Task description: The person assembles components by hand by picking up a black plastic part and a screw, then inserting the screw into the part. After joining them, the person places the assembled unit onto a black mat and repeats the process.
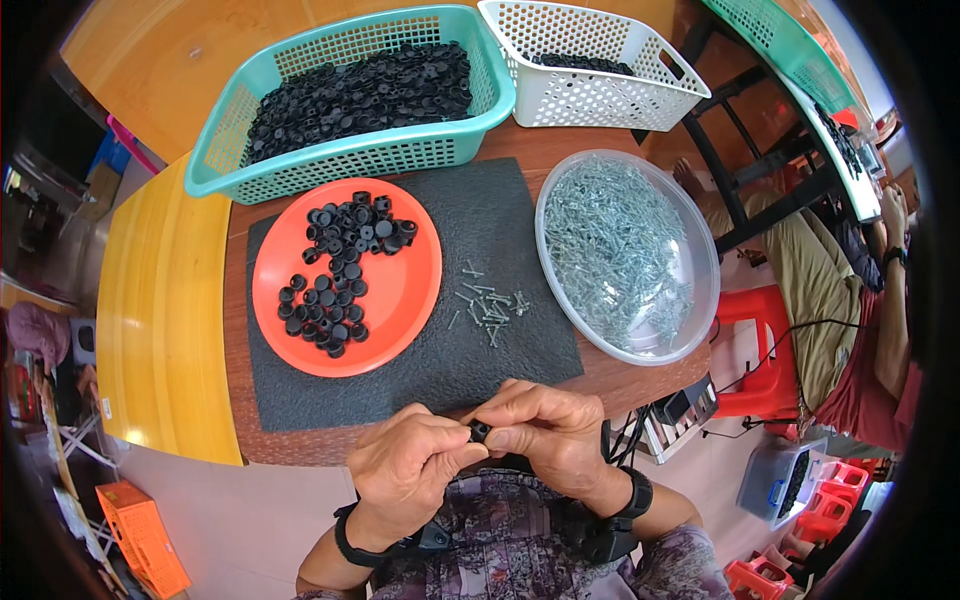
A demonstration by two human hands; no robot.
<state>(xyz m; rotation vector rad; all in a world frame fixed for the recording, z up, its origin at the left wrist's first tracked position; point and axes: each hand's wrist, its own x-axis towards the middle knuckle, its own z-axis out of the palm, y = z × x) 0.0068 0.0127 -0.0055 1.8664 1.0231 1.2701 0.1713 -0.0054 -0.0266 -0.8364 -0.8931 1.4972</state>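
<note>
My left hand [410, 468] and my right hand [545, 430] meet close to my body at the table's near edge. Both pinch one small black plastic part [480, 431] between their fingertips. Whether a screw is in it is hidden by the fingers. Ahead on a dark grey mat [500, 355] lies a small heap of loose silver screws [487, 303]. Left of them an orange round tray [400, 300] holds many black round parts [340, 270].
A clear round bowl [700, 270] full of screws sits at the right. A teal basket [350, 160] of black parts and a white basket [600, 100] stand at the back. Another person [850, 310] sits at the right by red stools.
</note>
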